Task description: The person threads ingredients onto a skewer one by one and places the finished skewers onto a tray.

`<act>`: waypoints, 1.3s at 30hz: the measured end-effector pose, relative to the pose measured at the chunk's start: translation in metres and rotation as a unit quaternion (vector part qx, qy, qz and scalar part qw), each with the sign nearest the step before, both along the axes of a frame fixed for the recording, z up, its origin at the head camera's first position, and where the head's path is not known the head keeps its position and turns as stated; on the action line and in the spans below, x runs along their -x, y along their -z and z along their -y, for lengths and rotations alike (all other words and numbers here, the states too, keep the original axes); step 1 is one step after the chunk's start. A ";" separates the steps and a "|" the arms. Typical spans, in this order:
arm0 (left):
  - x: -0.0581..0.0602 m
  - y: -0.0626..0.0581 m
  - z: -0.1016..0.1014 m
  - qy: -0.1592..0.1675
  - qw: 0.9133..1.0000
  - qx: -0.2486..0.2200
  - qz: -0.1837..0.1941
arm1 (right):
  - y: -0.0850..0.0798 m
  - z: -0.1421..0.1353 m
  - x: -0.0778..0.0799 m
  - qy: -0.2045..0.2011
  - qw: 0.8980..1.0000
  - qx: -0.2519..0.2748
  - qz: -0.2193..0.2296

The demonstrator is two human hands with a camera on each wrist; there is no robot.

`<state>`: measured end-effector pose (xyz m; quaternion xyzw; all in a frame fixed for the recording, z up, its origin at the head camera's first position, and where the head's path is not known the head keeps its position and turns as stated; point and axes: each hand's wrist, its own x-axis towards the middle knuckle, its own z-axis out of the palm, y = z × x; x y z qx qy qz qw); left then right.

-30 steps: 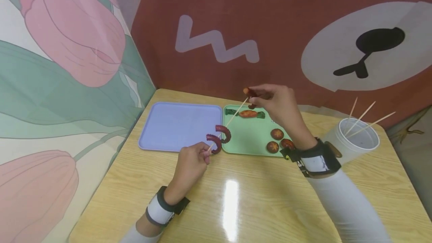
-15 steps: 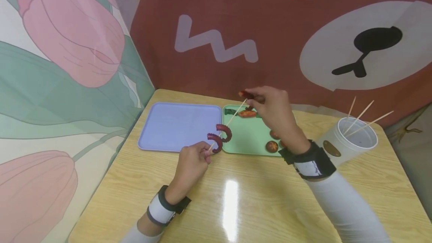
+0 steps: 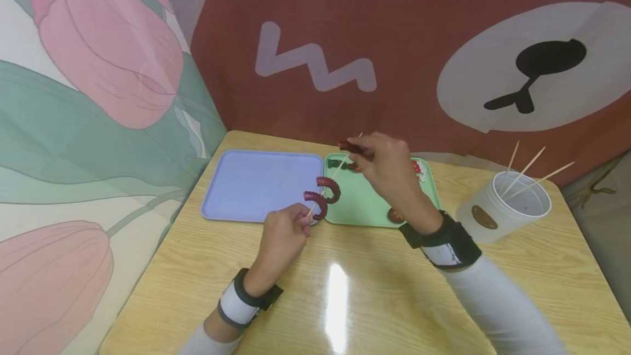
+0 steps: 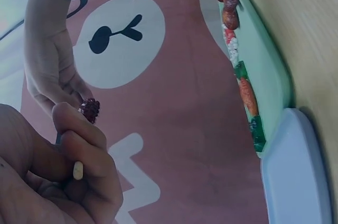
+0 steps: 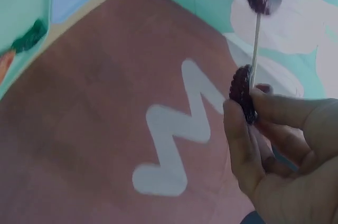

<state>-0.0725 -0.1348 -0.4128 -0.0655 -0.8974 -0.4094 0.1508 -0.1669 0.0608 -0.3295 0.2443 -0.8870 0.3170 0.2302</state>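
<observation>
My left hand (image 3: 286, 234) grips a thin wooden skewer (image 3: 339, 167) near its lower end, which pokes out between the fingers in the left wrist view. Just above that grip, two curled, dark red octopus tentacles (image 3: 334, 190) are threaded on the stick. Higher up, my right hand (image 3: 389, 171) pinches a third tentacle (image 5: 242, 89) between thumb and fingers at the skewer's upper part. The skewer's tip shows just beyond those fingers in the head view. In the right wrist view, a bare stretch of stick separates this tentacle from the nearest threaded one.
Behind the hands lie a blue tray (image 3: 261, 185) and a green tray (image 3: 355, 207). The green one holds brown mushroom caps (image 4: 229, 2), a red-and-white piece (image 3: 419, 169) and an orange piece with green ends (image 4: 247, 97). A white cup (image 3: 480, 215) with several skewers stands right.
My right hand has moved left and slightly down with the third tentacle, onto the skewer's upper part. The skewer's tip now shows beyond it. The left hand has stayed almost still.
</observation>
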 end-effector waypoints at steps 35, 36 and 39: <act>0.007 0.003 0.031 -0.038 0.993 -0.069 0.087 | 0.012 0.007 -0.016 -0.052 0.995 -0.030 0.084; 0.009 0.005 0.040 -0.047 0.991 -0.078 0.101 | 0.011 0.001 -0.016 -0.047 0.994 -0.027 0.100; 0.016 0.013 0.071 -0.082 0.983 -0.088 0.136 | 0.012 -0.019 -0.014 -0.021 0.992 -0.032 0.120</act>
